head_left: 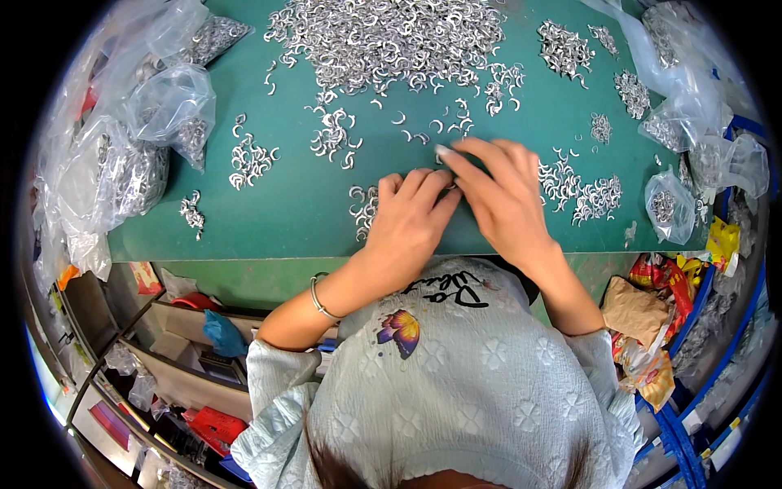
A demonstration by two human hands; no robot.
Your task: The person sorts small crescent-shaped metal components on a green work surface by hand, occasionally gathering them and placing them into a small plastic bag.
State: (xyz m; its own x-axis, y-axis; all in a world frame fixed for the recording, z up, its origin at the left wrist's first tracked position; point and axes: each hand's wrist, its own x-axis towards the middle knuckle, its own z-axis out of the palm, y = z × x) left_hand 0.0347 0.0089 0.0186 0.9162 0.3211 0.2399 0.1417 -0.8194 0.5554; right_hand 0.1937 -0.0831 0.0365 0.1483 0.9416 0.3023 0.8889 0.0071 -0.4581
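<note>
Over the near edge of the green tabletop [277, 187], my two hands work close together. My left hand [411, 213] has its fingers curled and thumb drawn in; whatever is between the fingertips is too small to make out. My right hand [505, 196] meets it at the fingertips, its index finger stretched out toward the left and slightly blurred. Small silver crescent-shaped metal pieces [419, 137] lie just beyond the fingers. One cluster of crescents [362, 213] is partly covered by my left hand. To the right of my right hand are more crescent clusters [596, 200].
A large heap of crescents [391, 41] fills the far middle. Smaller piles [252, 159] are scattered left and right. Clear plastic bags of pieces [175, 114] line the left side, others [669, 204] the right. Below the left edge is an open drawer [183, 367].
</note>
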